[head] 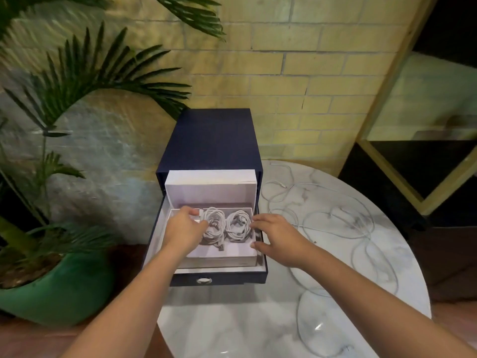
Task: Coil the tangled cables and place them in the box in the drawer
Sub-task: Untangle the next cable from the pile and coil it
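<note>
I am watching my left hand (186, 226) pinching a coil (213, 223), right hand (273, 236) hovering loose; releasing risks the coil springing apart in the box (222, 257).

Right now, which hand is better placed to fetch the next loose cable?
Right hand: it hovers at the box's right edge, nearest the loose cables on the table. The left hand rests on a coil.

A round white marble table (258, 329) stands before a yellow brick wall (296, 60), with a palm plant (85, 73) in a green pot (59, 298) to its left (fronds blurred) and a yellow-framed mirror (402, 117) leaning at right.
</note>
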`<state>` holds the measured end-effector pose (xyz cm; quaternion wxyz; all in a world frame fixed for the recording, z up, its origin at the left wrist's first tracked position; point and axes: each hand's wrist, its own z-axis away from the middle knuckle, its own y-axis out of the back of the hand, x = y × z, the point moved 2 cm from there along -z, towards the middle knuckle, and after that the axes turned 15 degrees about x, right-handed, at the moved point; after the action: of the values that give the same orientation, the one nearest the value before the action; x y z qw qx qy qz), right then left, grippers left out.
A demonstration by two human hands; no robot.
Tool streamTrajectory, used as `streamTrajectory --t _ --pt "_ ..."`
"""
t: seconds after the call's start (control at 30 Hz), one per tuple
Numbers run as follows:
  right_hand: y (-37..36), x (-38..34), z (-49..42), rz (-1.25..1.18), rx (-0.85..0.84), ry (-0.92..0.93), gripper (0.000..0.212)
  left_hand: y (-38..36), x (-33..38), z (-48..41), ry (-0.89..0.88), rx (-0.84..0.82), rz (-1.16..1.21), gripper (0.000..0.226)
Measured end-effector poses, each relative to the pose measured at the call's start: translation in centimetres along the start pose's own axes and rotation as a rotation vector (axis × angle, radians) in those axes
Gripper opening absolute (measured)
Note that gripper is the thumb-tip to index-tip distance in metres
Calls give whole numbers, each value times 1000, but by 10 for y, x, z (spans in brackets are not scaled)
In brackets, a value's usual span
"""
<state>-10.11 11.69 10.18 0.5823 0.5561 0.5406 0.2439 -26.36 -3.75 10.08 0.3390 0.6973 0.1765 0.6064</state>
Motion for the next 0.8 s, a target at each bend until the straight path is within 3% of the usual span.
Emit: streamTrajectory --t 0.4,0.63,0.8 --pt "0 -3 4 -33 6 -18 48 -10 -13 -2 -44 -39 -124 19" --pt "2 -3 4 -35 -4 -24 47 -8 -8 4 -381 -59 -221 45" --pt "3 -3 3 -40 -22 -30 48 -12 -8 3 -428 -130 -276 53"
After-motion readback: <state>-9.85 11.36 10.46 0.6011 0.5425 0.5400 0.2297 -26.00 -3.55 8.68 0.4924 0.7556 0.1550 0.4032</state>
